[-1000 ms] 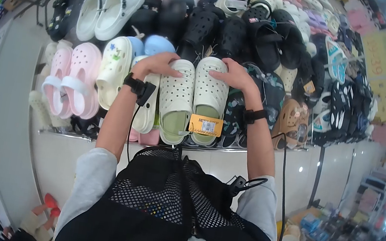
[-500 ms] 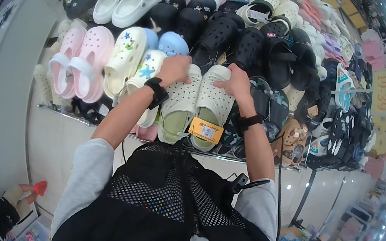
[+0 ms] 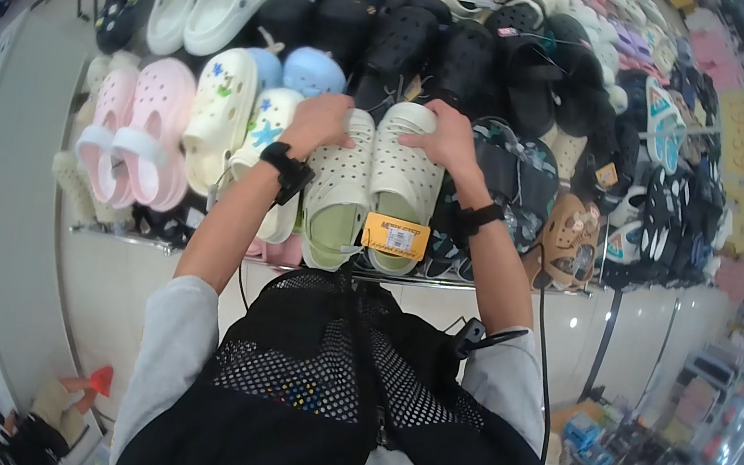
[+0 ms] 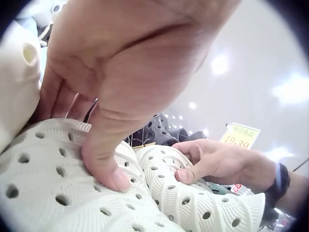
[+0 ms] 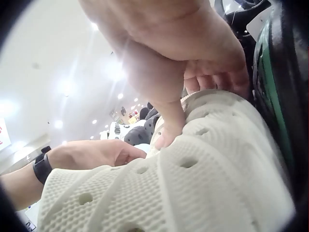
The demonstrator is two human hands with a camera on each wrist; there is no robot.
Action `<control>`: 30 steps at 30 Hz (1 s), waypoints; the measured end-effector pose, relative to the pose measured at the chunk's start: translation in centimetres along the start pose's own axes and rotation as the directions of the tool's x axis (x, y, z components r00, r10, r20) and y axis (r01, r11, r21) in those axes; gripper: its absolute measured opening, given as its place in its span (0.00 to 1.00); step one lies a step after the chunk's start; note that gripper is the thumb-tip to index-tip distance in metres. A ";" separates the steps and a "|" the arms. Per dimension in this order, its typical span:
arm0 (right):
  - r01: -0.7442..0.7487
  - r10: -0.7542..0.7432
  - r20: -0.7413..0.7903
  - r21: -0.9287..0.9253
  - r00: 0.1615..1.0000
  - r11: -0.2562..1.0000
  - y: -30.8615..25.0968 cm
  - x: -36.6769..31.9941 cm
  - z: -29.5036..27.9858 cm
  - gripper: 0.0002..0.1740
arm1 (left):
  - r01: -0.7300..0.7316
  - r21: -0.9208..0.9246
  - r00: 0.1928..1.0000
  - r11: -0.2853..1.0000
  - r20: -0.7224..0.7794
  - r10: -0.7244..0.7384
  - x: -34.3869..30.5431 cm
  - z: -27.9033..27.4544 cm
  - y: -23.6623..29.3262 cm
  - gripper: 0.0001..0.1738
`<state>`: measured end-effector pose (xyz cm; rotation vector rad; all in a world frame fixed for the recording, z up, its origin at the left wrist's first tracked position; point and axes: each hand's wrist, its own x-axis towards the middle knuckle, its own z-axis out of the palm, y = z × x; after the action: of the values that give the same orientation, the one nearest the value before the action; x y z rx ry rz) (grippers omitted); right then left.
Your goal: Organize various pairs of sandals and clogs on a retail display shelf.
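A pair of cream clogs with round holes and green insoles lies side by side at the front of the display, toes pointing away. My left hand [image 3: 319,122] grips the left clog [image 3: 340,169] near its toe; the left wrist view shows the thumb [image 4: 113,174] on its upper and the other fingers down its outer side. Likewise, my right hand [image 3: 452,138] holds the right clog [image 3: 410,166] by the toe, thumb [image 5: 169,133] on top and fingers curled over the far side, partly hidden. An orange-yellow tag [image 3: 397,236] hangs over the right clog's opening.
To the left stand cream clogs with star charms [image 3: 268,124] and pink clogs [image 3: 155,125]. Black patterned clogs [image 3: 522,178] and brown clogs [image 3: 571,235] are at the right. Black clogs [image 3: 462,62] lie behind. A metal rail [image 3: 451,284] edges the display's front.
My left hand has gone from lying across the left clog's toe to gripping its outer side. The right hand stays on the right clog. The head view has shifted and the pair's angle changed slightly.
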<state>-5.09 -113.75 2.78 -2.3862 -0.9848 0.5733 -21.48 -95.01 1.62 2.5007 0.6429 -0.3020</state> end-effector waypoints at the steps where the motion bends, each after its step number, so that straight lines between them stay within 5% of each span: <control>1: 0.014 -0.014 -0.001 0.055 1.000 0.998 0.2 -0.1 -0.1 0.44 | -0.004 -0.017 1.000 1.000 0.012 0.004 0.3 0.0 -0.4 0.44; 4: 0.006 -0.015 0.046 0.179 0.999 0.984 0.3 -0.4 -1.0 0.47 | -0.061 -0.045 0.997 0.997 0.040 0.062 0.9 0.4 -1.6 0.43; 6: 0.020 -0.015 -0.045 0.111 0.999 0.994 0.1 -2.0 -0.7 0.43 | -0.095 -0.150 0.995 0.984 -0.022 0.093 1.1 1.1 -2.4 0.43; 9: 0.238 -0.229 -0.350 -0.018 0.908 0.971 0.3 -5.3 -0.6 0.30 | -0.103 -0.241 0.994 0.965 -0.004 0.105 1.0 1.3 -2.8 0.43; 14: 0.169 -0.084 -0.284 0.289 0.955 0.942 1.6 -13.1 -5.8 0.19 | -0.123 -0.315 0.992 0.941 -0.045 0.115 -0.2 1.9 -3.2 0.40; 16: 0.049 0.106 -0.244 0.555 0.964 0.831 4.2 -16.2 -7.1 0.16 | -0.152 -0.288 0.986 0.945 -0.107 0.126 -1.1 2.1 -3.1 0.38; 20: -0.032 0.263 -0.319 0.580 0.911 0.814 10.8 -22.5 -8.0 0.13 | -0.227 -0.176 0.947 0.958 -0.268 0.175 -4.1 2.5 -2.3 0.35; 22: -0.019 0.354 -0.351 0.686 0.867 0.728 14.3 -25.7 -8.0 0.13 | -0.064 -0.291 0.943 0.955 -0.332 -0.037 -6.7 1.2 0.7 0.32; 30: -0.089 0.534 -0.297 0.809 0.792 0.582 23.7 -35.7 -8.5 0.13 | -0.067 -0.321 0.830 0.945 -0.544 -0.126 -11.5 2.7 8.8 0.25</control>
<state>-11.20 -157.04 2.52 -1.7414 0.0171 0.3260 -27.15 -107.41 7.14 2.2381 0.8752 0.5217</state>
